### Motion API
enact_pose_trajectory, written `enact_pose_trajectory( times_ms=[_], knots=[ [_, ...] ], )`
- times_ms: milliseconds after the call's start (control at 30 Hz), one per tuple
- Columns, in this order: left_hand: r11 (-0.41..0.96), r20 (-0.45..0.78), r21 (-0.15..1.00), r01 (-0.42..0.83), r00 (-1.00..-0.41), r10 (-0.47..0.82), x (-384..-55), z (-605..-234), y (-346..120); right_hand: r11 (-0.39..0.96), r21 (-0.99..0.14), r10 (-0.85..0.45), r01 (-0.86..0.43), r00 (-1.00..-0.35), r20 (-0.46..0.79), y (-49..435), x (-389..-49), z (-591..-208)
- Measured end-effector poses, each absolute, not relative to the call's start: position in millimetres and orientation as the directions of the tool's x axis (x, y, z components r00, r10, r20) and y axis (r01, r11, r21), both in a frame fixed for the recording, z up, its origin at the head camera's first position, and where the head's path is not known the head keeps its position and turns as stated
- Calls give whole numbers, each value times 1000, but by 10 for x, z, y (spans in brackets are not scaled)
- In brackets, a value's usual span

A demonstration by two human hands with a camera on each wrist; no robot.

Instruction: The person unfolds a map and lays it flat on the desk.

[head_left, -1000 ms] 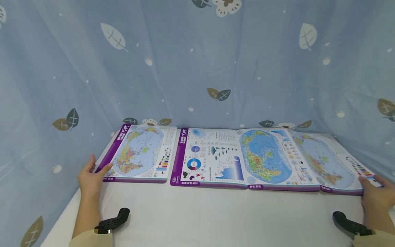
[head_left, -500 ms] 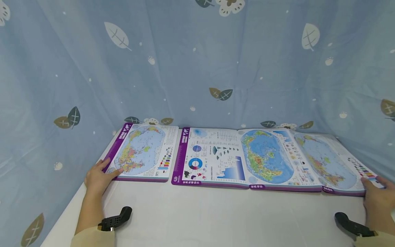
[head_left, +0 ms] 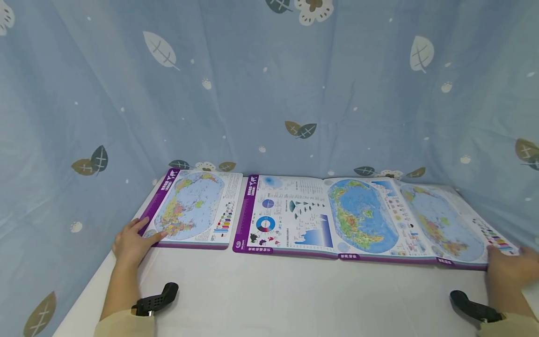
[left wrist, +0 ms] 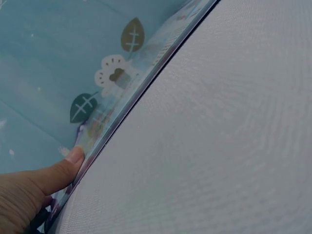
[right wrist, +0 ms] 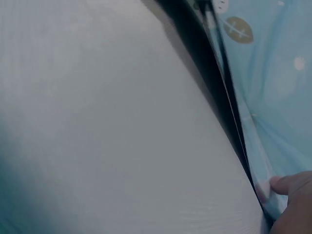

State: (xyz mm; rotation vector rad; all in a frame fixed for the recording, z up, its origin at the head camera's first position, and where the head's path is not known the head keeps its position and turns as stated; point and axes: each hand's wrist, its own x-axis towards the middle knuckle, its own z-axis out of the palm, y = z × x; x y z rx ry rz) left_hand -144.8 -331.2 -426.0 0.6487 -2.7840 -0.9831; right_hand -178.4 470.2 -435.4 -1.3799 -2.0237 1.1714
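In the head view, a single-panel world map [head_left: 191,210] with a purple left strip lies at the left. My left hand [head_left: 130,243] holds its near left corner, the thumb on top and other fingers at the left edge. In the left wrist view the left thumb [left wrist: 61,173] presses on that glossy surface. Right of a narrow gap stretches a folding world map [head_left: 362,215] opened into three panels. My right hand [head_left: 509,271], blurred, grips its near right corner, thumb on top. The right wrist view shows a dark gap under this map's edge near the right hand [right wrist: 295,204]; the other fingers are mostly hidden.
Both maps lie along the back of a white table [head_left: 294,295]. A blue curtain [head_left: 252,93] with leaf and flower prints hangs behind them and along both sides. Black wrist devices [head_left: 156,302] extend inward from the sleeves.
Over the last second my left hand has shifted slightly right, its thumb farther onto the left map's corner. My right hand has lately moved slightly left. The maps keep nearly the same places.
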Motion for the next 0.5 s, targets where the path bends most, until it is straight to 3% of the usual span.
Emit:
enact_pose_trajectory(
  times_ms=[233, 500],
  knots=[
    [681, -25, 641, -354, -897, -441, -1438, -4262, -3310, 248, -735, 882, 631, -460, -97, 4679, -1795, -4322],
    [657, -24, 663, -360, -887, -461, -1456, -4251, -3315, 293, -783, 833, 548, -549, -72, 4659, -1836, -4262]
  ],
)
